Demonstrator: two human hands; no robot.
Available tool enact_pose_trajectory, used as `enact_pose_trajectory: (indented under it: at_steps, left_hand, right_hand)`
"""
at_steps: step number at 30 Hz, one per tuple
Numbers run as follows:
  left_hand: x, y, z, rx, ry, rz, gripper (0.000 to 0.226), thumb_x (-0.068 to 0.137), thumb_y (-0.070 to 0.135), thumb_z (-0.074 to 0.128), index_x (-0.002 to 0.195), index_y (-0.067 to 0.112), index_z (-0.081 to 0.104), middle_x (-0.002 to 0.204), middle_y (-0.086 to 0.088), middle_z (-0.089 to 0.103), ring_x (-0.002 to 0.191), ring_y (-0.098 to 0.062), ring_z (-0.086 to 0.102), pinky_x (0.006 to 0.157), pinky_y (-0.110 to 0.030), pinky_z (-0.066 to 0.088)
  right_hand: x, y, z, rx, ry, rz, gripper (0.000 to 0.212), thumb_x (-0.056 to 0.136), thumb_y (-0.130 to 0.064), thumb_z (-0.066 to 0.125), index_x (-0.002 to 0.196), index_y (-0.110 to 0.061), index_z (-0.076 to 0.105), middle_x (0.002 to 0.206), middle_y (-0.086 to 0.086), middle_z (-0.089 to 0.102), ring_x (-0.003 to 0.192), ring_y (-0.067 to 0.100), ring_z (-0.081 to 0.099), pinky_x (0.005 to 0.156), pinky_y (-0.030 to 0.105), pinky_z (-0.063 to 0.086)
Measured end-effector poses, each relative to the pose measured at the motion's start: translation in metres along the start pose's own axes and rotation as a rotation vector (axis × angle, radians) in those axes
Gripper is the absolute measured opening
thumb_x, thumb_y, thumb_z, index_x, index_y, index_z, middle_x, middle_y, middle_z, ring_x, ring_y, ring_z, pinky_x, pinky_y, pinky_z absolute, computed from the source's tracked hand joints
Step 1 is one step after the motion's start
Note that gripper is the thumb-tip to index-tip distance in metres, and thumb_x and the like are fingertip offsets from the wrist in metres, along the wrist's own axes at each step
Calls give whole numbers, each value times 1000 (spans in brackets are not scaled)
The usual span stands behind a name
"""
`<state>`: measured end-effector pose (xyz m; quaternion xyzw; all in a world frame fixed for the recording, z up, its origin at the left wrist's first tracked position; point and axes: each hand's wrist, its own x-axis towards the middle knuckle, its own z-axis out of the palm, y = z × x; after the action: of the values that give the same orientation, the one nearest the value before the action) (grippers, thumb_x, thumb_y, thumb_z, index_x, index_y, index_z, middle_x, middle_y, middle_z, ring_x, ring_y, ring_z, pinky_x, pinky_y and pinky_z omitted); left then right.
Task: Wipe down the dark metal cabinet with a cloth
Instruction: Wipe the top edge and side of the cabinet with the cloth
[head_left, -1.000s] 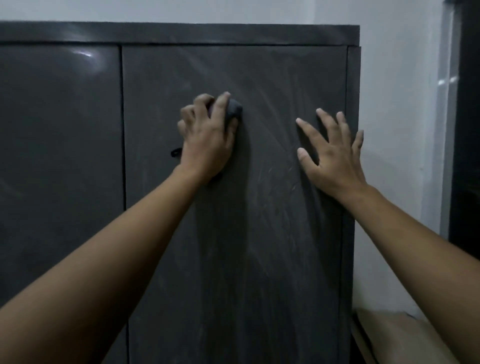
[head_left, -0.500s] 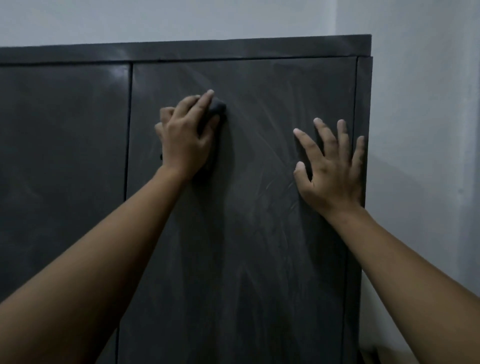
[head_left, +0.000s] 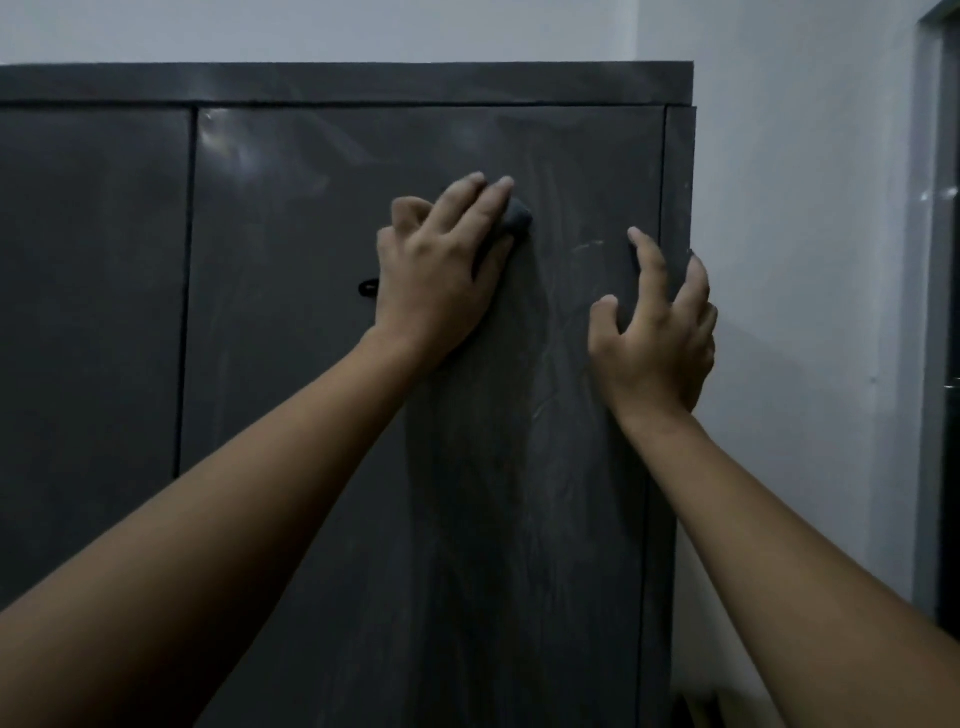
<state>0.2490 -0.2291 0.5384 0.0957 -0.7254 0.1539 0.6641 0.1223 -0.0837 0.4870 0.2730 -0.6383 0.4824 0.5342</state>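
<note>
Bracing your right hand (head_left: 654, 338), fingers spread and arched, at centre right may smudge the metal; your left hand (head_left: 441, 275) curls its fingers over the cloth (head_left: 519, 221) at upper centre, which could bunch and streak the cabinet (head_left: 291, 389) door.

The cloth (head_left: 518, 221) is almost wholly covered by the left hand (head_left: 441, 280); only a dark corner is seen past the fingertips. A small black loop (head_left: 369, 288) left of that hand is too dim to be identified, possibly a handle. The cabinet (head_left: 291, 364) is cut off at the left and bottom edges.
</note>
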Motion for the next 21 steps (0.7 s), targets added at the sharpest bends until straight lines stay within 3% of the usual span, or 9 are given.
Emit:
enact_pose_trajectory:
  at_steps: [7, 11, 14, 18, 21]
  left_hand:
    - [-17, 0, -5, 35, -82, 250, 48, 101, 51, 39, 147, 39, 41, 153, 10, 41, 113, -26, 43, 82, -41, 40]
    - [3, 13, -3, 31, -51, 67, 47, 101, 51, 38, 148, 44, 36, 157, 12, 35, 119, -22, 39, 84, -39, 34]
    - [20, 30, 5, -30, -26, -10, 46, 102, 50, 38, 147, 43, 37, 156, 13, 35, 123, -22, 41, 85, -39, 33]
    - [42, 50, 14, -76, -24, -42, 47, 102, 50, 36, 149, 42, 34, 157, 12, 33, 125, -25, 41, 88, -42, 37]
    - [52, 64, 21, -99, -43, -18, 50, 102, 51, 33, 151, 40, 30, 158, 11, 31, 127, -25, 43, 89, -43, 38]
  right_hand:
    - [0, 4, -1, 81, -7, 7, 65, 94, -39, 46, 155, -32, 26, 156, 16, 31, 132, 33, 45, 95, 47, 50]
    - [4, 12, -8, 94, -123, -20, 76, 99, -40, 51, 160, -27, 8, 155, 13, 28, 127, 30, 50, 82, 30, 42]
    - [9, 19, -19, 128, -247, -14, 80, 99, -46, 52, 159, -32, 1, 152, 12, 31, 122, 29, 53, 77, 29, 38]
    - [13, 26, -32, 223, -371, 1, 82, 96, -54, 55, 157, -44, 0, 152, 9, 35, 130, 27, 46, 89, 31, 36]
    - [18, 32, -41, 346, -456, 26, 88, 92, -47, 65, 155, -49, 4, 160, 2, 28, 140, 24, 36, 101, 32, 34]
